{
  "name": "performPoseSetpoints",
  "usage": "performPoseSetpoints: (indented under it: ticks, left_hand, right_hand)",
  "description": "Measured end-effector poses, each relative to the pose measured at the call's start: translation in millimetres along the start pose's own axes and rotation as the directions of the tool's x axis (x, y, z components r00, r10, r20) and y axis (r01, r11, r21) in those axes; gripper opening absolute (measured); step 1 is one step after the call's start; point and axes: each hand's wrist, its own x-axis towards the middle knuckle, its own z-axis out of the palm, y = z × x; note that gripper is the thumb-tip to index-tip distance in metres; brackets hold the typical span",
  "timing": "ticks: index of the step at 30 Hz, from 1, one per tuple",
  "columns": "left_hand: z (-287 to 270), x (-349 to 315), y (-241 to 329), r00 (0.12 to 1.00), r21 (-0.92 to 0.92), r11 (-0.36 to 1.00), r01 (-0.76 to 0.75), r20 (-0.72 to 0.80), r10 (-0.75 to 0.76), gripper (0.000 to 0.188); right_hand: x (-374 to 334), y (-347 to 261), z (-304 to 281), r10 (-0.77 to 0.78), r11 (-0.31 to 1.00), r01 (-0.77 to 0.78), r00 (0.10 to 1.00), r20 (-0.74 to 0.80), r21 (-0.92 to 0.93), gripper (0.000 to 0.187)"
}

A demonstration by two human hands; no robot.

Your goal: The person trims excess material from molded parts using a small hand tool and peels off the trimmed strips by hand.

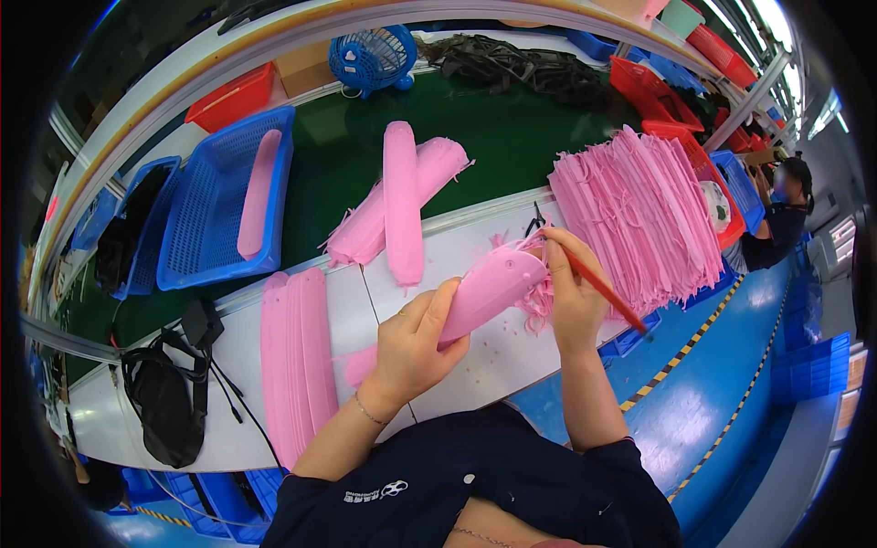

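My left hand [416,345] is wrapped round a long pink strip-shaped piece [489,288], smooth with rounded ends, possibly several layers thick. At its far right end, my right hand [574,292] pinches a slim red stick-like tool [603,288]; its working end is hidden by the fingers and thin pink shreds. Small pink scraps [537,315] lie under that end on the white table. Just beyond is a small black tool [536,219], too small to name. To the right rises a large stack of pink pieces with ragged edges [630,219].
Smooth pink strips [297,356] lie side by side at left, near a black bag [164,402] with a cable. More pink pieces [402,201] lie crossed ahead. A blue basket [219,201], a blue fan [373,59] and black straps [521,68] stand or lie farther back.
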Motion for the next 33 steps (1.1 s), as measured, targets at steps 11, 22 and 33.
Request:
performPoseSetpoints:
  ticks: [11,22,33]
  left_hand:
    - [-75.5,31.1,13.9,0.907,-0.780,0.599,0.179,-0.104,-0.408,0.064]
    - [-170.4,33.3,-70.8,0.579,-0.813,0.486,-0.321,-0.574,-0.579,0.053]
    - [-81.4,77.9,-50.9,0.692,-0.899,0.369,-0.236,-0.422,-0.586,0.053]
  right_hand:
    - [-65.5,54.8,-4.6,0.542,0.832,-0.555,0.807,0.234,-0.012,0.017]
    - [-50.3,107.5,-141.1,0.000,0.736,-0.105,0.988,-0.156,-0.669,0.014]
    - [-39.8,25.0,-11.4,0.128,0.972,-0.069,0.958,0.258,-0.225,0.018]
